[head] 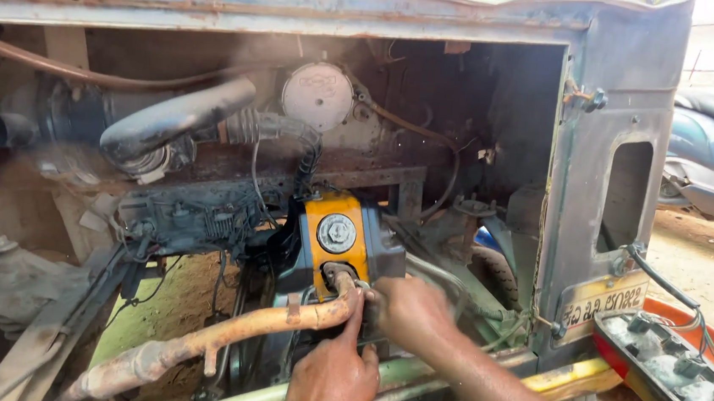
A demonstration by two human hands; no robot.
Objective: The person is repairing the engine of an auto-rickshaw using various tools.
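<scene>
1. Head view: open rear engine bay of a small vehicle; yellow engine cover (335, 237) at centre, serving as landmark.
2. Just below cover: rusty exhaust pipe (219, 334), its end meeting the port under the cover.
3. Left hand (332, 381) below cover, index finger pressed along the pipe end; right hand (408, 311) to the right, fingers curled at the joint, holding something too small to tell.
4. Likely risk: pipe slipping off the port, pinching fingers.
5. Far right of cover: pale rectangular number plate (604, 300); detached tail lamp unit (675, 370) below it.
</scene>
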